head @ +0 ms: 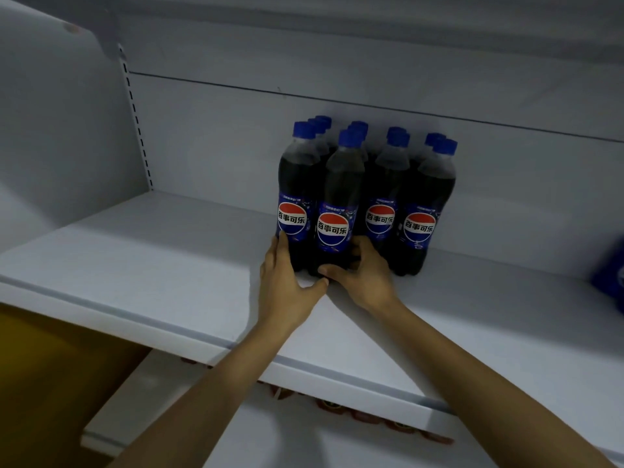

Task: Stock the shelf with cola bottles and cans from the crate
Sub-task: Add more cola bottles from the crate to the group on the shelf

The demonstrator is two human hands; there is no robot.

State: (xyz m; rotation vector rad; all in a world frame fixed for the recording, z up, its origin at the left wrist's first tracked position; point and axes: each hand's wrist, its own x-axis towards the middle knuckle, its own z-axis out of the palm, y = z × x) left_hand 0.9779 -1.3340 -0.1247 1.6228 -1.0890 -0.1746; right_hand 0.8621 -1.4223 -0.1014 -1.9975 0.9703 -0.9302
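**Your forearms reach to the cola bottles**

Your two forearms stretch from the bottom edge across the front lip of the white shelf (135, 251). At far left, under it, you see a yellow surface (50, 383); higher up, a slotted strip (135, 113) runs along the wall corner. Your left hand (287, 285) lies with straight fingers against the foot of the leftmost bottle (294, 184), thumb stretched to the right. Just beside stands the front bottle (332, 204), a little before the others; your right hand (363, 275) curls round its base, thumb in front. The cola bottles (429, 197) stand upright in four close rows near the back wall, labels toward you. Under your arms, on a lower shelf (141, 393), some red round things (368, 415) are too blurred to name. At the right edge a blue object (611, 275) is cut by the frame.
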